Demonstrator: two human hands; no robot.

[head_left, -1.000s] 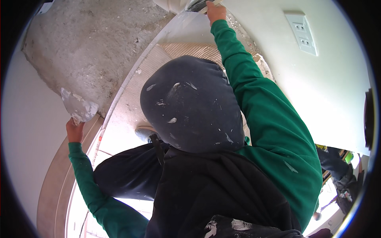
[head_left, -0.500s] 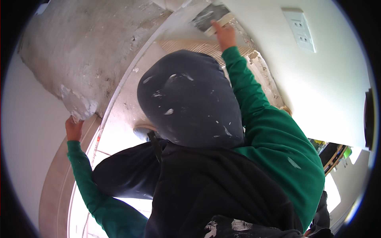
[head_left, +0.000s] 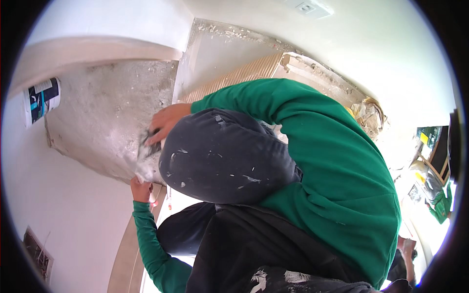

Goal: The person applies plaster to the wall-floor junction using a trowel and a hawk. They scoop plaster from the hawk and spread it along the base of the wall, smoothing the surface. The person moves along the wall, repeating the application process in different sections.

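Note:
My right hand [head_left: 167,120] reaches across my grey, plaster-marked knee [head_left: 220,156], its fingers closed on a metal trowel [head_left: 147,141] that is blurred and partly behind the knee. Just below it, my left hand [head_left: 141,189] grips a pale, plaster-smeared tool [head_left: 144,171], whose edges are smeared by motion. Both tools are over the rough grey patch of concrete [head_left: 93,122], and I cannot tell whether they touch each other.
A labelled bucket [head_left: 41,102] stands at the left. Beyond my knee are a ridged adhesive strip [head_left: 229,78], a socket [head_left: 308,9] on the white wall and crumpled paper [head_left: 369,118]. A wall opening [head_left: 36,254] sits lower left. A co-worker's green sleeve [head_left: 442,202] shows at far right.
My view has turned. My right hand has come from the far upper right, by the wall, down and left to near my left hand, the trowel still in it.

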